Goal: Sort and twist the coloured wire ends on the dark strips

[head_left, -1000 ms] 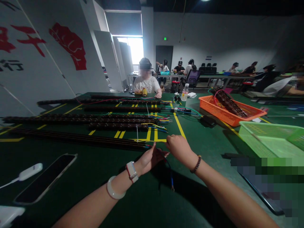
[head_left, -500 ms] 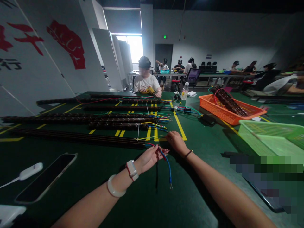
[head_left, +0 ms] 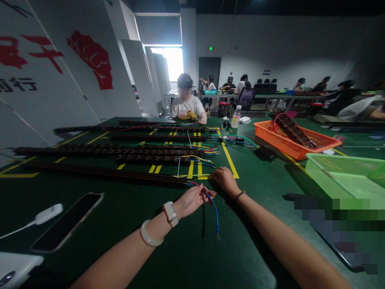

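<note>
My left hand point(head_left: 192, 198) pinches a small bundle of red, black and blue wires point(head_left: 212, 208) that come out of the end of the nearest long dark strip point(head_left: 114, 175). The blue wire hangs toward me with a bare tip. My right hand point(head_left: 225, 180) lies closed just beyond, gripping a yellow wire point(head_left: 192, 175) that runs left across the yellow floor-style tape marks. More long dark strips point(head_left: 120, 151) with coloured wire ends lie in rows further back on the green table point(head_left: 168, 249).
A dark phone point(head_left: 67, 226) and a white dongle point(head_left: 48, 213) lie at the left. An orange basket point(head_left: 293, 140) with dark strips and a green basket point(head_left: 343, 174) stand at the right. A person point(head_left: 188, 104) sits across the table; others work at far tables.
My right hand has drawn away from my left hand and reached further out onto the yellow wire. The blue and red wires now show freely below my left hand.
</note>
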Demonstrator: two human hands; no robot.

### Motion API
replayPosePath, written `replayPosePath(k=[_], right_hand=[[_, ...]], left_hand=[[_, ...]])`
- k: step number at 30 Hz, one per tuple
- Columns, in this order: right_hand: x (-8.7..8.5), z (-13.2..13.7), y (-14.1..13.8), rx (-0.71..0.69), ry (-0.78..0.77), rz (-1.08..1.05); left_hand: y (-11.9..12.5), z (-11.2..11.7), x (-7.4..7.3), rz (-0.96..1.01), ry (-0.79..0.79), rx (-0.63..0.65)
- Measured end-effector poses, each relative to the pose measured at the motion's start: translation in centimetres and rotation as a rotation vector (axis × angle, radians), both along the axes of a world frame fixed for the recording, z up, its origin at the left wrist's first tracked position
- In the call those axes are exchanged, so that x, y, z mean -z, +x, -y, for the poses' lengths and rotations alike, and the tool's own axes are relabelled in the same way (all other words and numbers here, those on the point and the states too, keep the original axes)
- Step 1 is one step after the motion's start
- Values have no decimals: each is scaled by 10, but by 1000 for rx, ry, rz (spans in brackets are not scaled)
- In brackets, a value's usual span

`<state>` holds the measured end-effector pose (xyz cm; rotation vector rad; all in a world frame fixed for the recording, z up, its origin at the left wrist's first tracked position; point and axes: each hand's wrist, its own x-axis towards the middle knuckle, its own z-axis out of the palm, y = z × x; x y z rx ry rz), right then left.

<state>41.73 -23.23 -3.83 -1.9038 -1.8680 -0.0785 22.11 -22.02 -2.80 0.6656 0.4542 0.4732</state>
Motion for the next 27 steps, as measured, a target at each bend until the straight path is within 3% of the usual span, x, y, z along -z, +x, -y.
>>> replayPosePath(k=[5, 10, 15, 20, 23, 27], right_hand=[[1, 7, -2, -10, 42, -166], [-9, 35, -6, -128, 231, -248], [-21, 63, -10, -408, 252, 31], [-28, 65, -20, -681, 172, 269], [-30, 64, -23, -745, 140, 320], [-33, 64, -24, -726, 119, 350]], left_hand=[[0, 1, -3, -10, -17, -2], [0, 1, -2, -11, -35, -7], [-1, -3, 2, -39, -84, 15], [-1, -4, 2, -38, -123, 55], [-1, -4, 1, -47, -132, 75], [-1, -5, 2, -41, -144, 81]])
